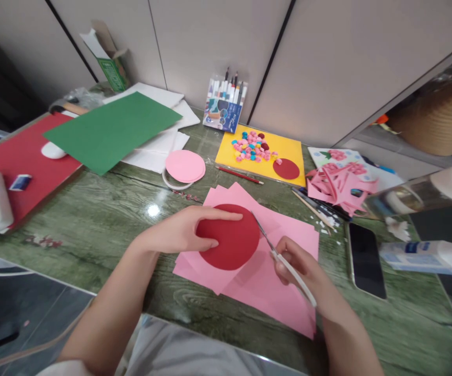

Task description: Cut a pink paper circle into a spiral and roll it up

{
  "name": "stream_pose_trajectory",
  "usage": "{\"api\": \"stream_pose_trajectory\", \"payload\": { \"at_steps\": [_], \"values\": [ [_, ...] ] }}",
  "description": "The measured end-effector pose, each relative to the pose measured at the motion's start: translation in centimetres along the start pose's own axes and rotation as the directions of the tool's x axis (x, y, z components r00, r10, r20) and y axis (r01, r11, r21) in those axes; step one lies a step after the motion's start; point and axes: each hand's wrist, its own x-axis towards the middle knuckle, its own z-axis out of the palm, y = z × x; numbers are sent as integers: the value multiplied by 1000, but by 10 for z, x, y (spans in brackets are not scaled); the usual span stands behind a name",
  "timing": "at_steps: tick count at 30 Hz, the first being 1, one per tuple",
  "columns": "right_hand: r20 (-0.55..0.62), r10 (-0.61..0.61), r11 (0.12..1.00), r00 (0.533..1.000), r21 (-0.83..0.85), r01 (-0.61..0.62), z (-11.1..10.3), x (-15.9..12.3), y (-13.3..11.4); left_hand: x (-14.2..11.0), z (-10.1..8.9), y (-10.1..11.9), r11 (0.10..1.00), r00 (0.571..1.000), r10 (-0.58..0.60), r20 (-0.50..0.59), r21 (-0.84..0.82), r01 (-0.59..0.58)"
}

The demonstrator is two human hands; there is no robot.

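Note:
My left hand holds a round piece of red paper, with thumb and forefinger spread across its top; the other fingers are mostly hidden. Beneath the circle lie several pink paper sheets, overlapping at angles. White-handled scissors are in my right hand, its fingers wrapped round them. Their narrow blades point up and left, at the right edge of the red circle. Whether the blades touch the paper I cannot tell.
Pink paper circles rest on a tape roll. A yellow sheet carries small curled paper pieces and a red disc. Pink scraps, a phone and a bottle stand right; green paper and a red sheet lie left.

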Motion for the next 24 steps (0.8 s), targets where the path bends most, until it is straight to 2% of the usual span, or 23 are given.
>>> {"api": "stream_pose_trajectory", "payload": {
  "at_steps": [18,24],
  "values": [
    [10,16,997,1000,-78,-15,-5,-5,-1,0,-3,-3,1000,998,-11,59,-10,12],
    [27,51,998,998,-39,-50,-6,-5,-2,0,-4,-3,1000,998,3,63,2,-3]
  ]
}}
